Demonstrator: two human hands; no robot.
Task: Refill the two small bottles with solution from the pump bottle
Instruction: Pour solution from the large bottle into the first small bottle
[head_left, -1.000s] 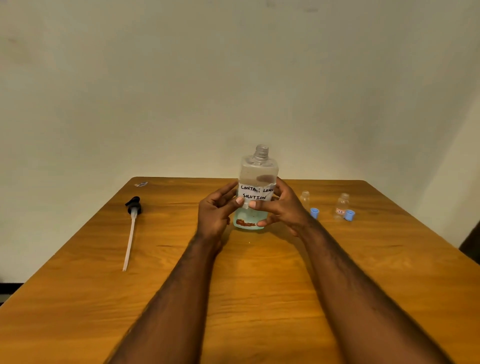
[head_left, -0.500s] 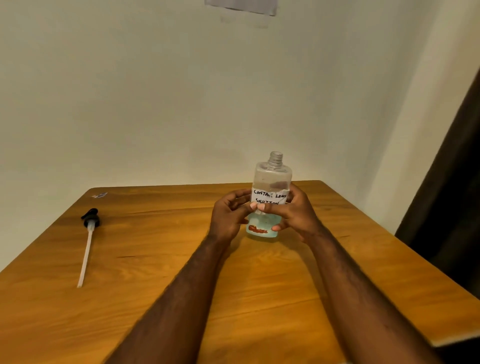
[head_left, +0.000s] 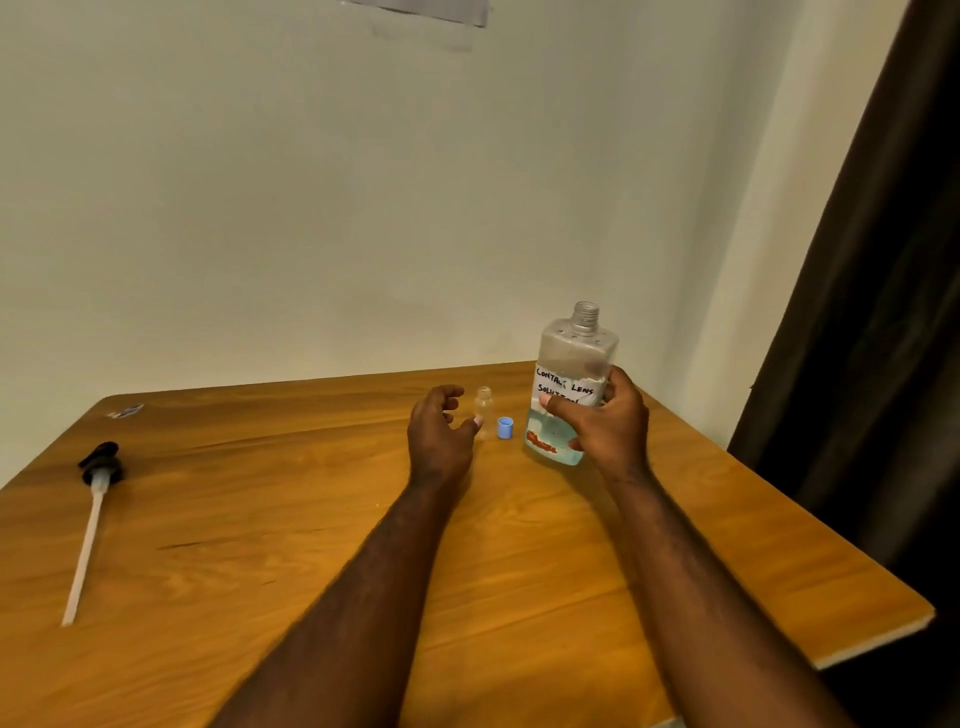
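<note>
Plain room, likely in a home: wooden table (head_left: 234, 519) against a cream wall (head_left: 260, 208), dark curtain (head_left: 883, 312) alongside

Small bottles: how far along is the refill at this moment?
Done: pump lies off the big bottle; one small bottle stands uncapped beside its cap. In hand: right hand grips the big bottle, left hand open beside the small one. Left: pouring both; second bottle unseen.
</note>
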